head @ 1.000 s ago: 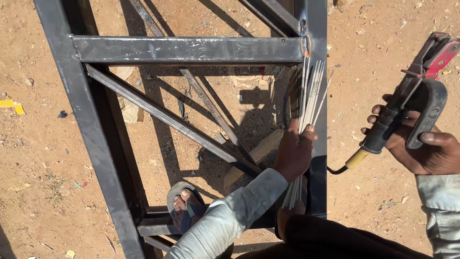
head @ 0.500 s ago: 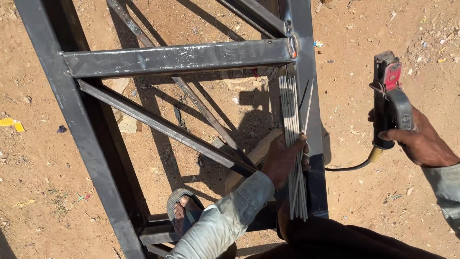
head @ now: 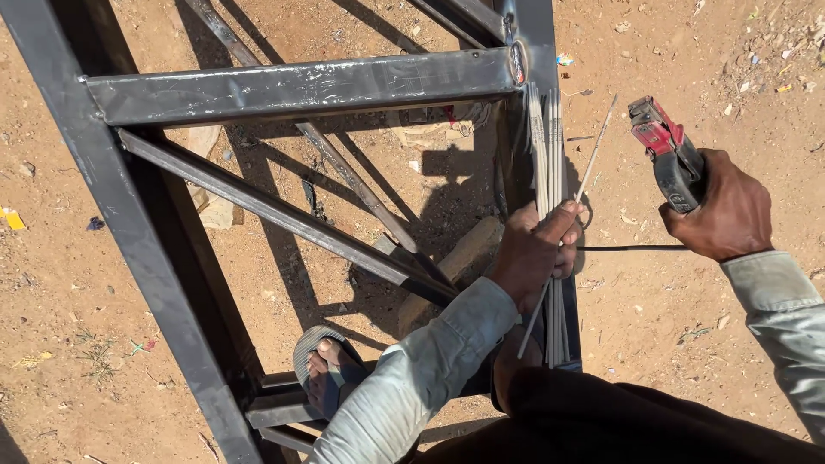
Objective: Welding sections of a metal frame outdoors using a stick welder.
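Left hand [head: 534, 258] sits against the right upright of the steel frame [head: 292, 86], fingers [head: 563, 216] wrapped shut around a bundle of welding rods [head: 546, 137]. The bundle runs up past the knuckles along the upright and down below the palm toward the knee. One rod [head: 595, 150] is fanned out from the rest, slanting up and to the right, its lower part pinched between thumb and the forefinger. The packed rods are hard to count; perhaps six or seven, overlapping in the glare, plus that one single rod apart.

Right hand [head: 720, 210] is out over the bare dirt ground [head: 687, 344], well apart from the frame, fingers clamped tight round the black handle of one electrode holder [head: 666, 150]. Its red jaws point up and left, toward the tip of the slanted rod but not touching it. One black cable [head: 632, 248] runs level from below that hand back toward the left hand.

Two hands, one holder, one cable, one bundle. Lower down, one foot in a sandal [head: 326, 369] rests by the frame's bottom rail, and one stone block [head: 460, 262] lies just under the diagonal brace.
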